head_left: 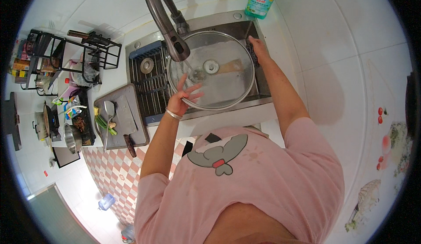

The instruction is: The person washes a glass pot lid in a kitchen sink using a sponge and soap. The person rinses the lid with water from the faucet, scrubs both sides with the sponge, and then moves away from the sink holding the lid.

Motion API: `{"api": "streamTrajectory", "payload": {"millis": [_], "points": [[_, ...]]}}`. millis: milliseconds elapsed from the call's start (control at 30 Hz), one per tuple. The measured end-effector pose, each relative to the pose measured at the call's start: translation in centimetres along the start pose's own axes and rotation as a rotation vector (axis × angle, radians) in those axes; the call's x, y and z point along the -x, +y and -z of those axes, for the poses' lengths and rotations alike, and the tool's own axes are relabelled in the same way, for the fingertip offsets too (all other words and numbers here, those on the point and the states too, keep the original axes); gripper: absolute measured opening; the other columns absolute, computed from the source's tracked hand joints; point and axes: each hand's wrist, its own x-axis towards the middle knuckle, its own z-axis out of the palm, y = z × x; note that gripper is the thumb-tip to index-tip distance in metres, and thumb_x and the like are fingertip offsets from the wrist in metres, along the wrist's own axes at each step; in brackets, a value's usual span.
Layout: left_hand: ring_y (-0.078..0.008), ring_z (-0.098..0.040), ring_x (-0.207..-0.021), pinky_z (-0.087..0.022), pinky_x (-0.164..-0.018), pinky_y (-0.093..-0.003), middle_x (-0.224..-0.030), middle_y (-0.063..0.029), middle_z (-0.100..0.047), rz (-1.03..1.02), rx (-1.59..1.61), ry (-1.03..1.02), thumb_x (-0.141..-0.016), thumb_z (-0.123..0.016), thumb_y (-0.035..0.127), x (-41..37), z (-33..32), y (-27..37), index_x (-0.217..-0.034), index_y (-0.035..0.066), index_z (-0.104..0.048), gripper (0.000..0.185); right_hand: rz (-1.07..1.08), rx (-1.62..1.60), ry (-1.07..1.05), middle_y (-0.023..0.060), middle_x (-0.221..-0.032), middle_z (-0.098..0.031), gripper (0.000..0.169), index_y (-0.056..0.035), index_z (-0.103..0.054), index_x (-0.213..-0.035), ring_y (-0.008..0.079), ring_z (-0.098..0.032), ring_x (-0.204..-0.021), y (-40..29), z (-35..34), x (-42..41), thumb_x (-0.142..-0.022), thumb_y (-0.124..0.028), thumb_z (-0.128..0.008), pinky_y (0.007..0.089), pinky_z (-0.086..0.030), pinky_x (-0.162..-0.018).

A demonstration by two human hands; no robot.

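A round glass pot lid (227, 91) with a metal rim and central knob lies tilted over the steel sink (263, 79). Water runs onto its glass from the dark pull-out faucet (177, 48). My left hand (181, 101), a bangle at its wrist, holds the lid's lower left rim with fingers spread at the glass. By the right rim, my right hand (260, 51) is closed around a dark mesh scrubber (252, 55); its fingertips are partly hidden. Through the glass shows a tan, flat-ended thing (232, 66), too blurred to name.
A roll-up rack (149, 89) spans the sink's left side. Beside it, a cutting board (120, 138) bears a cleaver (128, 119), a spatula (109, 109) and green onions (107, 125). A green detergent bottle (260, 0) stands behind the sink; a black wire rack (85, 53) is at left.
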Motion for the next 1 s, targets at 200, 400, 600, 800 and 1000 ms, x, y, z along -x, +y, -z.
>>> {"api": "streamTrajectory", "payload": {"millis": [200, 400, 600, 800, 1000], "points": [[-0.0411, -0.057, -0.099, -0.053, -0.067, -0.0334, -0.126, -0.0259, -0.045, -0.067, 0.057, 0.100, -0.062, -0.054, 0.007, 0.6, -1.2, -1.7, -0.140, 0.027, -0.024, 0.086, 0.604, 0.474, -0.113, 0.0166, -0.091, -0.053, 0.040, -0.0023, -0.047, -0.098, 0.0296, -0.054, -0.083, -6.8, -4.1, 9.2, -0.073, -0.027, -0.065, 0.0393, -0.044, -0.074], [-0.0387, -0.059, -0.097, -0.052, -0.064, -0.0309, -0.126, -0.0233, -0.046, -0.021, 0.040, 0.256, -0.064, -0.049, 0.004, 0.8, -2.1, -3.4, -0.141, 0.023, -0.018, 0.086, 1.186, 0.379, -0.642, 0.0203, -0.109, -0.045, 0.052, -0.0040, -0.044, -0.111, 0.0377, -0.046, -0.100, -5.1, -14.1, 18.8, -0.069, -0.027, -0.065, 0.0473, -0.036, -0.089], [-0.0391, -0.059, -0.097, -0.053, -0.064, -0.0316, -0.123, -0.0244, -0.048, -0.069, 0.088, 0.095, -0.064, -0.050, 0.003, 2.5, -4.5, -2.7, -0.141, 0.024, -0.018, 0.086, 0.960, 0.623, -0.171, 0.0153, -0.118, -0.053, 0.045, -0.0100, -0.053, -0.117, 0.0340, -0.046, -0.112, -8.3, -12.3, 8.2, -0.079, -0.035, -0.054, 0.0434, -0.035, -0.095], [-0.0397, -0.059, -0.097, -0.052, -0.067, -0.0322, -0.126, -0.0263, -0.044, -0.171, 0.157, 0.161, -0.063, -0.050, 0.003, 1.6, -3.1, -3.4, -0.142, 0.024, -0.016, 0.089, 0.827, 0.886, 0.057, 0.0162, -0.123, -0.049, 0.036, -0.0110, -0.054, -0.115, 0.0350, -0.044, -0.114, -3.2, -8.1, 8.5, -0.084, -0.028, -0.049, 0.0442, -0.035, -0.096], [-0.0389, -0.058, -0.100, -0.051, -0.069, -0.0325, -0.126, -0.0259, -0.045, -0.149, 0.152, 0.187, -0.062, -0.049, 0.002, 2.8, -2.8, -3.1, -0.142, 0.025, -0.015, 0.090, 1.110, 0.544, -0.384, 0.0141, -0.116, -0.051, 0.033, -0.0106, -0.055, -0.109, 0.0347, -0.051, -0.101, -3.1, -9.0, 13.5, -0.076, -0.017, -0.057, 0.0456, -0.040, -0.085]]}}
